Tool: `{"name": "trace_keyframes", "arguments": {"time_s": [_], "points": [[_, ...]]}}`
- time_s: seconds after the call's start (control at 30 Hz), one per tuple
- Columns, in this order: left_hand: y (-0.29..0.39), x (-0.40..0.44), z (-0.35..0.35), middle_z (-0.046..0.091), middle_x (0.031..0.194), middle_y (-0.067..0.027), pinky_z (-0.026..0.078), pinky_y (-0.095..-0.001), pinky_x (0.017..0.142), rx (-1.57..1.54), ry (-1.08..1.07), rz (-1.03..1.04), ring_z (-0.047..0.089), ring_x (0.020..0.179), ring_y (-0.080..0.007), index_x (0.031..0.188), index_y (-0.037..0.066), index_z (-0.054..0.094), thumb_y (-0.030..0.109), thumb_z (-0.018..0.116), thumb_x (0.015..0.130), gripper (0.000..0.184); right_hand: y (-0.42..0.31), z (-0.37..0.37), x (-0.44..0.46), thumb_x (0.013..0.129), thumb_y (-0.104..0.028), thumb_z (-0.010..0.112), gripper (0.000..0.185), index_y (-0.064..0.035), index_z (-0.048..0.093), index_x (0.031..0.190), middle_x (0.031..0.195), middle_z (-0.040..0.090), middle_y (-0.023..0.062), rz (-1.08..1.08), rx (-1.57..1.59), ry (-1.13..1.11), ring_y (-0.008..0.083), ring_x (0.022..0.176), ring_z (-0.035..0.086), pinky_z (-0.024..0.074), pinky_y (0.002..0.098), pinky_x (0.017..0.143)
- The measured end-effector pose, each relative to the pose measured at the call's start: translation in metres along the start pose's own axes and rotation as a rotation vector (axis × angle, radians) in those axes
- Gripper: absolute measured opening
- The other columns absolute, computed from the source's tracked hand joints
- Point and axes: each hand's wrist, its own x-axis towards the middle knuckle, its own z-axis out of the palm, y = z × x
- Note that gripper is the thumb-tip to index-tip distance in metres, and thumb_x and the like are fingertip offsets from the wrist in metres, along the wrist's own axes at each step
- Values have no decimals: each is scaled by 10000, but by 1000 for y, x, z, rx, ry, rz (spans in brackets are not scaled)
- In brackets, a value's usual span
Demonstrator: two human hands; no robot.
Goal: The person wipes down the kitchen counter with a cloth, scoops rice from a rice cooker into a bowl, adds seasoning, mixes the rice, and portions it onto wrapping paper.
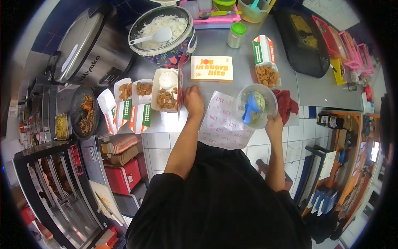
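Observation:
My left hand (193, 101) lies on the steel counter beside an open paper box (154, 94) holding a mound of rice (168, 79) and chopped fried chicken (167, 99). Its fingers look bent but grip nothing visible. My right hand (274, 128) pinches the near right rim of a clear plastic tub (271, 103). In the tub are a pale green mix (259, 99) and a blue scoop (250, 108). Under the tub's left side lies printed wrapping paper (224, 124), hanging over the counter's front edge. A red cloth (287, 107) sits right of the tub.
Open chicken cartons (144, 89) stand left, another chicken carton (267, 75) right. A closed printed box (212, 68) lies mid-counter. Behind are a rice cooker (163, 50) with a white paddle and a green-lidded jar (236, 36). A dark pan (85, 118) stands far left.

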Motion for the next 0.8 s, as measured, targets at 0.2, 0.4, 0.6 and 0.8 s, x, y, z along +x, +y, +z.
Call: {"name": "trace_keyframes", "arguments": {"time_s": [0.2, 0.4, 0.6, 0.8], "points": [[54, -7, -53, 661, 949, -175, 528, -487, 750, -16, -22, 157, 654, 902, -357, 937, 57, 661, 217, 623, 949, 165, -4, -1, -3, 894, -159, 497, 402, -5, 581, 1256, 1102, 674, 289, -30, -16, 27, 473, 1062, 633, 481, 516, 925], [112, 138, -194, 725, 860, -141, 533, -432, 718, -98, 476, 355, 700, 773, -339, 939, 50, 700, 188, 632, 911, 156, -2, -1, -6, 893, -174, 496, 363, 8, 586, 1194, 1071, 660, 310, -152, -42, 73, 502, 1032, 618, 473, 554, 898], [116, 166, -193, 712, 834, -180, 526, -489, 688, 351, 291, 263, 693, 779, -386, 947, 82, 717, 323, 564, 970, 286, 9, 6, -1, 927, -235, 493, 401, -29, 552, 1265, 990, 671, 323, -99, -56, 90, 511, 950, 642, 478, 583, 870], [212, -19, -112, 723, 876, -176, 549, -445, 754, 443, -668, 765, 702, 815, -333, 940, 68, 746, 422, 671, 875, 367, -7, 15, -6, 1000, -310, 436, 388, -61, 552, 1274, 948, 674, 325, -47, -16, 95, 509, 908, 651, 484, 588, 824]]}}
